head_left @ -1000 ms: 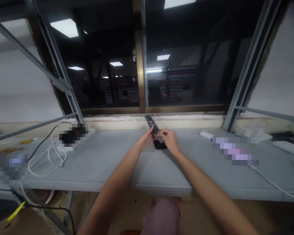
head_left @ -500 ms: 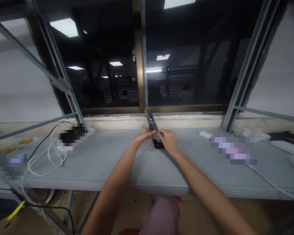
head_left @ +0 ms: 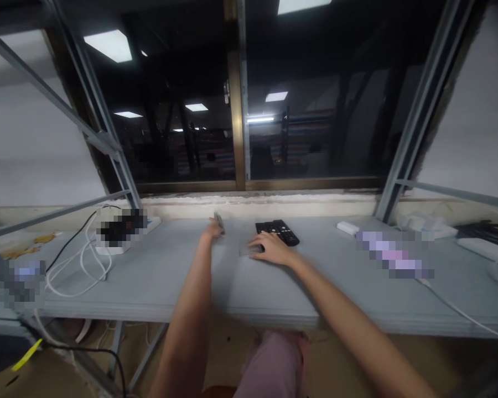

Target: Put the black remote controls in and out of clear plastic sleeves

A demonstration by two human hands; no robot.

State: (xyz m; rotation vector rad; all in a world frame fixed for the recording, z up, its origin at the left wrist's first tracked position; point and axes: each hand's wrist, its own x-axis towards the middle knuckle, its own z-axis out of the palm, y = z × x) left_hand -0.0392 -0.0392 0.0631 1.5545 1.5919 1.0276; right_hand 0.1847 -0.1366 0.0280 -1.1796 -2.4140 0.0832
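Note:
My left hand (head_left: 211, 230), blurred by motion, is closed on a small dark-grey piece (head_left: 219, 222) that stands up near the back of the tabletop; its kind is too smeared to name. A black keypad device (head_left: 285, 232), with rows of keys like a calculator or remote control, lies on the table beyond my right hand (head_left: 274, 249). That hand reaches left, with fingers and thumb around something dark and small that I cannot make out. Under its fingertips is a clear, flat plastic piece (head_left: 245, 251).
The grey tabletop (head_left: 182, 260) ends at a wall below a dark window. A white power strip (head_left: 114, 250) with looped cables is at left. At right are a white adapter (head_left: 348, 228), a blurred-out purple item (head_left: 392, 254) and a white cable (head_left: 460, 310). Metal posts flank both sides.
My hands were together on the upraised black keypad device. It now lies flat, slightly right. My left hand has moved left with the small grey piece; my right hand has dropped towards the clear plastic.

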